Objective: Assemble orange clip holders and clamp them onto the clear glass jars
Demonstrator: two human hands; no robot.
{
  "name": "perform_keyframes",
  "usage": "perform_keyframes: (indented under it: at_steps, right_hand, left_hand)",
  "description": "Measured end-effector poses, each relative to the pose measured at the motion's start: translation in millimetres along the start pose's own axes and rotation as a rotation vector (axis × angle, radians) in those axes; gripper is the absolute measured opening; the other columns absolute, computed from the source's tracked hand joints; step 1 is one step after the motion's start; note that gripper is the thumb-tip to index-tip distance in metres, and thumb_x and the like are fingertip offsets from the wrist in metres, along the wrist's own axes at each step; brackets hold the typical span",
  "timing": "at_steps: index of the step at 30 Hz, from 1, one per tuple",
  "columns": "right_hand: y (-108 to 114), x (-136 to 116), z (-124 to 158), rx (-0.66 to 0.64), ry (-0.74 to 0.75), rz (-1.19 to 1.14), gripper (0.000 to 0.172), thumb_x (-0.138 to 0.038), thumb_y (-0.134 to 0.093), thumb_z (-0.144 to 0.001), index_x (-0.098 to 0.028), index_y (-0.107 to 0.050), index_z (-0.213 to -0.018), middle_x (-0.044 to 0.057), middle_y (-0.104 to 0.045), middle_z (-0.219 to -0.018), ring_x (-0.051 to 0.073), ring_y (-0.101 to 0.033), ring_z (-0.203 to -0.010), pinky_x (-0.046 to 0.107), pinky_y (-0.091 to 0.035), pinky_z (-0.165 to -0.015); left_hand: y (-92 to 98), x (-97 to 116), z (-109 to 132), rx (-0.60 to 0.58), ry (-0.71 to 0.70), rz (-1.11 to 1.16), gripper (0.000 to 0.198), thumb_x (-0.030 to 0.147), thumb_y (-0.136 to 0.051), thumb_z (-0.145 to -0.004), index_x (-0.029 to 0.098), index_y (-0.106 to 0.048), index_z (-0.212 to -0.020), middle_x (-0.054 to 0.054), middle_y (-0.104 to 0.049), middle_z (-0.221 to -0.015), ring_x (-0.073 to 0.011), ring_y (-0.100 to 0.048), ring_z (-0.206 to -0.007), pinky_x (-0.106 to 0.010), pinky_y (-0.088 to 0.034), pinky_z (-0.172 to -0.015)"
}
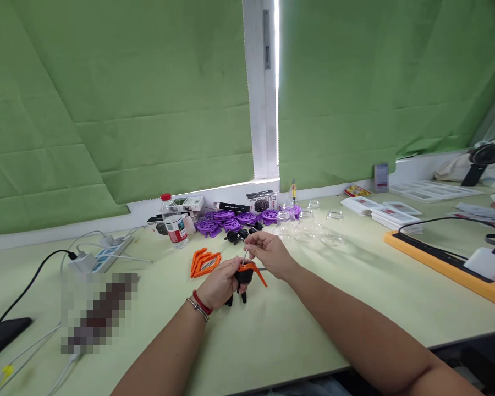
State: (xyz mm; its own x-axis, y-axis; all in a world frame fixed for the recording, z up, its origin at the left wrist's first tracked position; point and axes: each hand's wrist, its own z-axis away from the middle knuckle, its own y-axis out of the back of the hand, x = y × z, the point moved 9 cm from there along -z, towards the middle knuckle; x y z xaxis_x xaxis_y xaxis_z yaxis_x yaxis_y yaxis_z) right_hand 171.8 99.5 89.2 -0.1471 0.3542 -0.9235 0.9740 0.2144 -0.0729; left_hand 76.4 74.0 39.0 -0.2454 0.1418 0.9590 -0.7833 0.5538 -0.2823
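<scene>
Left hand [218,286] is closed around a black-and-orange part [247,273], held just above the table [297,330] at mid-bench. Right hand [270,254] pinches a thin rod [245,256] between fingertips, its tip set into the part's top.

Judgement: keep the rod in line with its hole. Hold the left grip firm and brace the wrist low so the part cannot twist.

Orange frames [206,263] lie just to the left. Purple discs [231,223] and a bottle [174,223] stand behind, well apart.
</scene>
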Motion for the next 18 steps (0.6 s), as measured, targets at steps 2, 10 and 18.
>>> perform_keyframes:
  at_steps: [2,10,18]
  right_hand:
    - [-2.3,-3.0,2.4,0.002,0.012,-0.006,0.027,-0.031,-0.071,-0.068,-0.018,-0.059,-0.089,-0.002,-0.058,-0.073,0.011,-0.057,-0.064,0.029,-0.054,-0.062]
    - [-1.1,-5.6,3.6,0.008,0.034,0.097,0.022,-0.032,-0.072,-0.066,-0.018,-0.057,-0.071,-0.002,-0.059,-0.064,0.012,-0.056,-0.06,0.03,-0.053,-0.06]
    - [-1.5,-6.1,3.1,-0.006,0.009,0.052,0.022,-0.031,-0.073,-0.065,-0.018,-0.056,-0.069,-0.003,-0.059,-0.064,0.011,-0.055,-0.06,0.028,-0.049,-0.06]
  left_hand:
    - [-0.3,-1.1,-0.8,-0.013,-0.001,0.004,0.033,0.044,-0.046,-0.089,0.015,-0.06,-0.094,0.0,-0.052,-0.061,-0.0118,-0.048,-0.049,-0.025,-0.036,-0.049]
    - [3.4,-0.9,-2.3,-0.004,-0.01,-0.022,0.038,0.047,-0.048,-0.088,0.012,-0.058,-0.099,0.001,-0.052,-0.06,-0.0116,-0.048,-0.048,-0.025,-0.037,-0.048]
    - [0.6,-2.5,-0.6,-0.039,0.04,0.025,0.04,0.048,-0.047,-0.088,0.011,-0.061,-0.096,-0.001,-0.054,-0.062,-0.0117,-0.049,-0.049,-0.026,-0.038,-0.049]
